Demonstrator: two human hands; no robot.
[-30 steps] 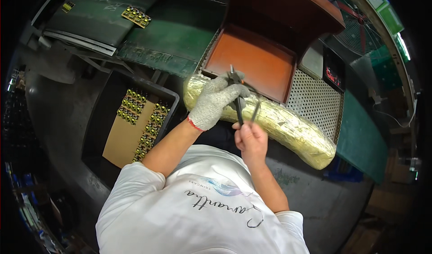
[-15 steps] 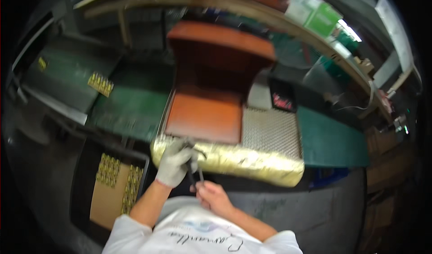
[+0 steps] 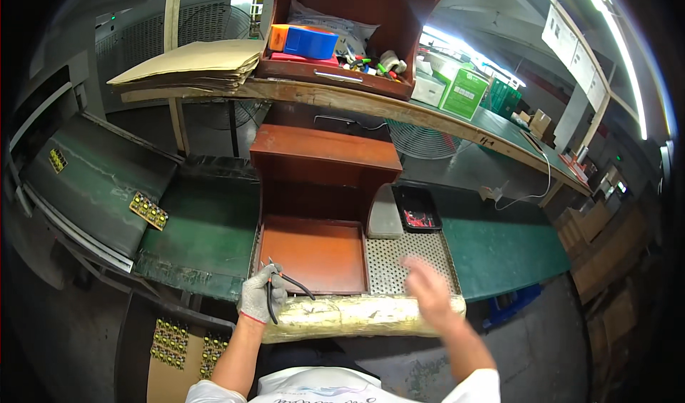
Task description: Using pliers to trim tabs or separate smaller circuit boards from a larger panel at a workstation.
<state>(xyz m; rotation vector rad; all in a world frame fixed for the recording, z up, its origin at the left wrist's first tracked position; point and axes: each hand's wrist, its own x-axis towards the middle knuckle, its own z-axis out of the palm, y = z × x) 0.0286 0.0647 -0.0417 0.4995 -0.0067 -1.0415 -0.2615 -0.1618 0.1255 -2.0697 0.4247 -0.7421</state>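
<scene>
A pale work glove covers my left hand (image 3: 257, 297), which is closed around a pair of pliers (image 3: 295, 284) with dark handles. The jaws point up beside the glove, and the handles spread toward me. Over the perforated metal plate (image 3: 389, 266) is my bare right hand (image 3: 427, 287), reaching forward; motion smears its fingers, so anything in them is hidden. Beyond that plate sit a light grey block (image 3: 385, 219) and a black tray (image 3: 435, 221) holding small red pieces. To the plate's left stands a reddish-brown wooden stand (image 3: 314, 257) with a raised hood.
A yellowish wrapped padded roll (image 3: 349, 316) runs along the near edge. Circuit boards (image 3: 148, 210) lie on the green bench at left; more boards (image 3: 170, 344) fill a bin below. Overhead, a wooden shelf (image 3: 342, 92) carries cardboard sheets, a wooden box and a green carton.
My right hand has left the pliers and moved right and forward over the perforated plate. My left hand still holds the pliers. The view has tilted up, showing more of the shelf.
</scene>
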